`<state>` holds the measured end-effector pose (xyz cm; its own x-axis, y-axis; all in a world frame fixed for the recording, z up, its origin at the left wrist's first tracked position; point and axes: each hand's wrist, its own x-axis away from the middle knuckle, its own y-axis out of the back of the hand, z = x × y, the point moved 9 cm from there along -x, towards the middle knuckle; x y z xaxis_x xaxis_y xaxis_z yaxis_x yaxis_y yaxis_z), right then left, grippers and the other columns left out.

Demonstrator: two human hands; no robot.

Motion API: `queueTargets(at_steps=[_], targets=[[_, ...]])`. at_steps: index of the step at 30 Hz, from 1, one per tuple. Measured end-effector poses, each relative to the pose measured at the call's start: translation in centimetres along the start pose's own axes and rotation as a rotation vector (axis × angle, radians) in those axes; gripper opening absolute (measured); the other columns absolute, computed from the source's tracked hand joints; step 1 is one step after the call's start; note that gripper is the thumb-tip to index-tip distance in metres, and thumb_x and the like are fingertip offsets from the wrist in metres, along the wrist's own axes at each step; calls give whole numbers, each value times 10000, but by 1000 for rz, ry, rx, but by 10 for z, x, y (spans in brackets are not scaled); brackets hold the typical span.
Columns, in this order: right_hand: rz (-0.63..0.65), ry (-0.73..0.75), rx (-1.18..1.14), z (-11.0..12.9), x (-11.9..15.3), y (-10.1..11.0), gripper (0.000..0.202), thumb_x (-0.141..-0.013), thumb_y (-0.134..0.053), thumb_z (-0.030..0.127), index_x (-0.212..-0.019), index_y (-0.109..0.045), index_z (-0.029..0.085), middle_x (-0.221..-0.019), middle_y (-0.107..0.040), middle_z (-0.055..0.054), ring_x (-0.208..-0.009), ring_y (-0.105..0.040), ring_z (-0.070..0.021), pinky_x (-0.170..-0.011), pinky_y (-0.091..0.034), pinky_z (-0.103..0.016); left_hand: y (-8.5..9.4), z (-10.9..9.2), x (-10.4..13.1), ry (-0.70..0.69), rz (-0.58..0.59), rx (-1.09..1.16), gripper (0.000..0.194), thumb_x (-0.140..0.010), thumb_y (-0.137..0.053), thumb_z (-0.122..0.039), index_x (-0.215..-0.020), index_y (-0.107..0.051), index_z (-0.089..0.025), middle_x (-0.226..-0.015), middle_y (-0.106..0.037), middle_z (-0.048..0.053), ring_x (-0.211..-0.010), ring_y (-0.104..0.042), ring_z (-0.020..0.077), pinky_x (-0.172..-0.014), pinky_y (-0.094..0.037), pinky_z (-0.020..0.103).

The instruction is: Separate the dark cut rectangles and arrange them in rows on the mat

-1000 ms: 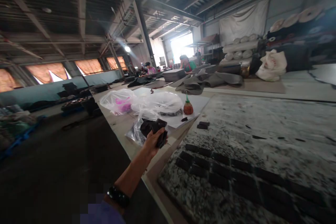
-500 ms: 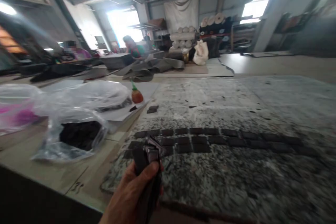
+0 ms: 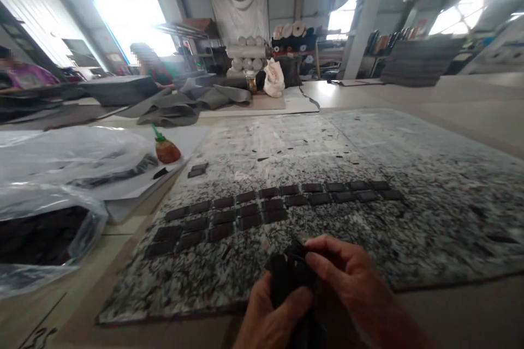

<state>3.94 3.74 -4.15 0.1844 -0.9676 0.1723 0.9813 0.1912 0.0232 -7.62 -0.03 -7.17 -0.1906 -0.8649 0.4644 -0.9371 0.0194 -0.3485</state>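
Observation:
My left hand [image 3: 272, 313] is closed around a bundle of black, fabric-like pieces [image 3: 286, 278], held upright near the front edge of a speckled board [image 3: 286, 131]. At the bundle's top, the thumb and fingers of my right hand [image 3: 347, 267] pinch together on its edge. Motion blur and shadow hide exactly how many pieces each hand grips. Beyond my hands, small dark rectangular pieces [image 3: 249, 210] lie on the board in slanting rows. Two similar pieces [image 3: 198, 169] lie apart, farther back at the left.
An orange-brown bottle with a green nozzle [image 3: 167, 151] stands on white paper at the left. Near it a clear plastic bag [image 3: 92, 229] holds dark pieces. Grey cloth [image 3: 176, 103], a white sack [image 3: 274, 77] and a grey stack [image 3: 415, 62] stand farther back. Two people are beyond.
The view has swung to the right. My left hand has brought the bundle lower and closer, and my right hand has come into view and taken hold of its top edge.

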Motion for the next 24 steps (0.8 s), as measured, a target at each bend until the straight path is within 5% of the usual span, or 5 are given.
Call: queueTargets(at_steps=[5,14,20,24], targets=[[-45,-51,-32,-1,-10,8,291,-686,-693,431,-726,-600,159,-573,-538,43,-467,-458,-80,-437,-384,-183,-5,3,-6,36,3,42,349,-598,-785,-374,-852,-676,-160,-607,-641,12,-487,-540,123,-514,-440,229],[-10,-153,-180,-12,-14,21,400,-572,-785,458,-735,-561,169,-514,-530,72,-363,-452,-63,-362,-385,-176,-15,-2,-10,79,7,79,311,-629,-766,-333,-879,-658,-183,-632,-655,18,-521,-580,141,-519,-476,237],[30,-226,-267,-18,-10,26,500,-550,-796,483,-882,-610,159,-571,-599,34,-447,-548,-98,-459,-452,-211,-5,1,-12,126,-68,23,391,-600,-775,-391,-900,-637,-182,-522,-627,-2,-435,-565,141,-445,-444,219],[2,-148,-103,-12,-20,44,425,-614,-748,477,-873,-639,158,-587,-590,28,-444,-530,-100,-456,-425,-217,8,-4,-7,174,-151,-65,415,-604,-750,-467,-888,-620,-192,-424,-565,-27,-362,-515,128,-357,-357,194]])
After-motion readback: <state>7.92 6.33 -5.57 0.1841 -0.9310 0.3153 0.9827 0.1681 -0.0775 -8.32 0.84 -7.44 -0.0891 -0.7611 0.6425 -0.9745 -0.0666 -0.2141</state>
